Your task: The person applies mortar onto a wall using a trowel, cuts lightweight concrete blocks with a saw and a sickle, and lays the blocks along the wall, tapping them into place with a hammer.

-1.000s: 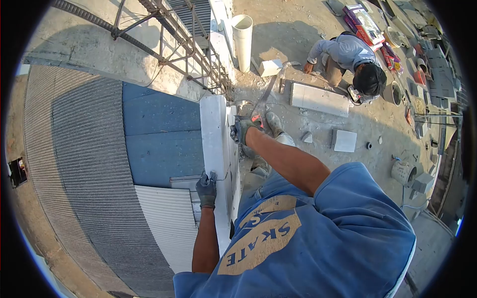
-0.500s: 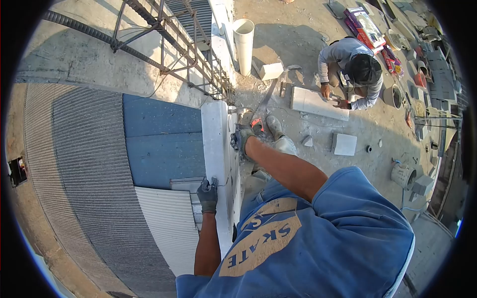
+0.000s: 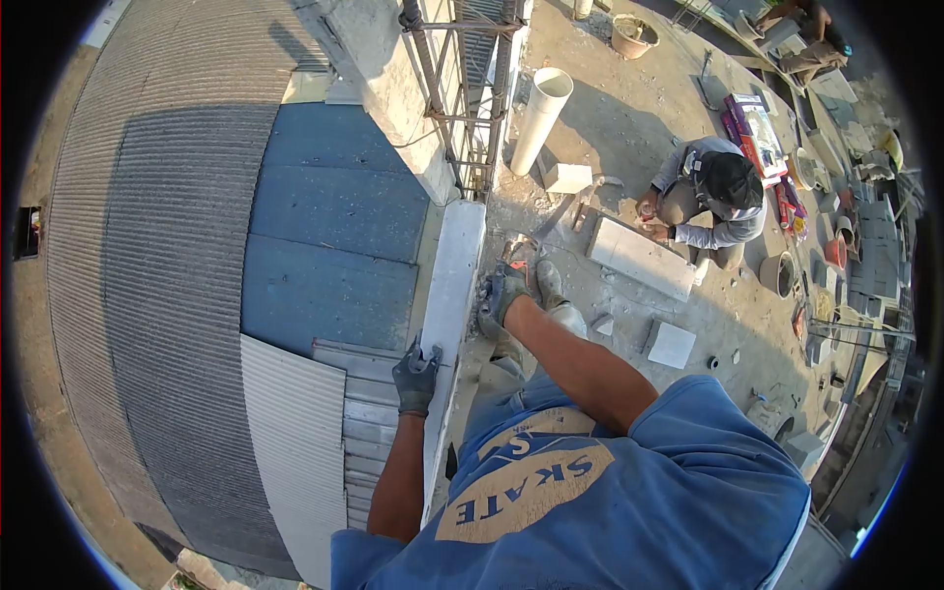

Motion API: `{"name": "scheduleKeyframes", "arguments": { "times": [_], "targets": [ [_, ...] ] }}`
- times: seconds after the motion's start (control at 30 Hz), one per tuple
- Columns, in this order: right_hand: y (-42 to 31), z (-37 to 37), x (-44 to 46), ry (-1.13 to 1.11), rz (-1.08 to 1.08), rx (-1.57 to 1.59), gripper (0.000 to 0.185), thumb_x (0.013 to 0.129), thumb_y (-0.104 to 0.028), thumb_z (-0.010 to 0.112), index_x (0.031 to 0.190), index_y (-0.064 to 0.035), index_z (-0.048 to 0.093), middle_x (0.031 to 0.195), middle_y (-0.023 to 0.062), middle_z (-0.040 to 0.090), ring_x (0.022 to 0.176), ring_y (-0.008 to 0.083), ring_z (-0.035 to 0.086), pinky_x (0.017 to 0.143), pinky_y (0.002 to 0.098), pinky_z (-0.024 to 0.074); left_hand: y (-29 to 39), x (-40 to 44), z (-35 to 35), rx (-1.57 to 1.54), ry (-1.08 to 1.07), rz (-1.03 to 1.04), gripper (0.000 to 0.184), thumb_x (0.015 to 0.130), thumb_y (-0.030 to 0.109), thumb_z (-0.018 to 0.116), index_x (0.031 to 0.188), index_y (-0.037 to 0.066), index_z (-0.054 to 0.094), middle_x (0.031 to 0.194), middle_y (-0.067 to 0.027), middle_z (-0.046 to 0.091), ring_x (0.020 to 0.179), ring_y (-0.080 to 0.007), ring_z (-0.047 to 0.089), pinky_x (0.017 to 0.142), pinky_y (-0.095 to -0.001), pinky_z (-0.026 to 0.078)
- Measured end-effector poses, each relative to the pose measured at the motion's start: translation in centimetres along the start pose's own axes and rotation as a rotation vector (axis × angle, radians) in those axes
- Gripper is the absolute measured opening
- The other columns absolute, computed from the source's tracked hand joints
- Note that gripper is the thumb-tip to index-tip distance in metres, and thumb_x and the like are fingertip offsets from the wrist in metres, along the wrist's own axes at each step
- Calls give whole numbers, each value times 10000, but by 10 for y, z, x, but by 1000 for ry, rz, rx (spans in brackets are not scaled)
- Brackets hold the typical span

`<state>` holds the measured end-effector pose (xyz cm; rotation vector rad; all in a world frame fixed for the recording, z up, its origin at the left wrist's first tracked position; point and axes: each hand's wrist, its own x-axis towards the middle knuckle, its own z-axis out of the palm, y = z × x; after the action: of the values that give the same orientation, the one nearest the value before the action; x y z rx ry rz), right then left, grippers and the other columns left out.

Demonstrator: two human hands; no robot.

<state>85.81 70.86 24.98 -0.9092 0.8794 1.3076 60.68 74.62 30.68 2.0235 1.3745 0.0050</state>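
Note:
A row of white blocks forms a narrow wall top (image 3: 454, 265) running between my two gloved hands. My left hand (image 3: 417, 379), in a dark grey glove, is at the roof-side edge of the wall with its fingers curled together. Against the opposite face, my right hand (image 3: 501, 300) is also gloved, with its fingers bent toward the blocks. Whatever either hand pinches is too small or hidden to make out. Just beyond my right hand, an orange-handled tool (image 3: 518, 264) lies near my boot (image 3: 551, 280).
A co-worker (image 3: 723, 187) crouches with both hands near a long white block (image 3: 641, 258). A rebar column (image 3: 460, 98) rises beyond the wall, with a white pipe (image 3: 543, 118) beside it. Corrugated roofing (image 3: 177, 295) and blue panels (image 3: 329, 236) lie left. Another person (image 3: 811, 44) is farther off.
The view has shifted, showing more of the floor beyond and another person at the upper right. Both my hands stay at the wall top, and the co-worker remains crouched by the long block.

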Motion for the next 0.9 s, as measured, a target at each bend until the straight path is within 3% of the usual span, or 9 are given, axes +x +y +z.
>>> {"name": "scheduleKeyframes", "arguments": {
  "times": [0.13, 0.2, 0.27, 0.37, 0.43, 0.47, 0.53, 0.73, 0.9],
  "targets": [
    [-12, -8, -21, -27, 2, -12, 348, 959, -472, 457, 711, -229, 474, 564, 6, 453, 429, 177, 428, 402, 336, 300, -5, -1, 0, -33, -47, 9, 507, 888, 412, 658, 1280, 92, 632, 1047, -163, 710, 868, -283, 712, 753, -382, 555],
    [-7, -23, -49, -30, -125, -70, 328, 981, -399, 479, 755, -175, 556, 601, 12, 542, 444, 171, 477, 395, 335, 385, -8, -3, 3, -115, -10, 19, 519, 891, 426, 648, 1288, 93, 625, 1067, -161, 707, 875, -291, 708, 760, -382, 553],
    [7, -45, -78, 245, -473, -589, 314, 986, -379, 513, 791, -140, 577, 573, 15, 529, 393, 165, 466, 361, 325, 368, -9, -3, 5, -197, 33, 33, 531, 894, 441, 638, 1296, 94, 619, 1086, -158, 704, 883, -299, 703, 768, -382, 552],
    [9, -64, -138, 268, -711, -911, 288, 990, -339, 543, 825, -108, 587, 548, 14, 512, 354, 159, 459, 337, 342, 362, -6, -4, 2, -180, 75, 91, 494, 869, 325, 707, 1293, 87, 620, 1067, -142, 712, 924, -219, 704, 839, -330, 538],
    [1, -63, -163, 301, -963, -1416, 274, 965, -283, 558, 873, -26, 576, 700, 153, 622, 587, 337, 608, 556, 428, 486, 3, -3, -7, -85, 10, 23, 505, 874, 347, 690, 1313, 110, 609, 1116, -151, 698, 949, -261, 697, 848, -353, 541],
    [-2, -55, -169, 292, -963, -1440, 274, 965, -283, 558, 873, -26, 576, 700, 153, 622, 587, 337, 608, 556, 428, 486, 1, -4, -7, -64, 49, 68, 504, 875, 357, 684, 1314, 120, 609, 1113, -153, 698, 956, -273, 694, 843, -358, 544],
    [-6, -33, -178, 88, -1444, -1638, 191, 945, -235, 553, 955, -44, 569, 754, 218, 616, 660, 410, 624, 584, 474, 490, -2, -5, -4, -92, 120, 115, 507, 875, 382, 677, 1311, 130, 612, 1109, -155, 698, 953, -282, 694, 827, -362, 548],
    [-12, -58, -114, 52, -1319, -1954, 220, 912, -226, 562, 1050, -56, 541, 883, 233, 640, 774, 438, 633, 630, 526, 485, -6, -3, -3, 38, -18, 33, 543, 907, 459, 593, 1360, 161, 571, 1127, -152, 692, 959, -284, 692, 827, -376, 541],
    [-17, -49, -132, 63, -1291, -1955, 218, 917, -240, 560, 1044, -63, 545, 820, 227, 642, 750, 443, 632, 638, 531, 485, -13, 0, 3, 68, -74, 7, 577, 924, 510, 532, 1372, 147, 557, 1142, -151, 688, 986, -290, 685, 877, -389, 525]
  ]
}}
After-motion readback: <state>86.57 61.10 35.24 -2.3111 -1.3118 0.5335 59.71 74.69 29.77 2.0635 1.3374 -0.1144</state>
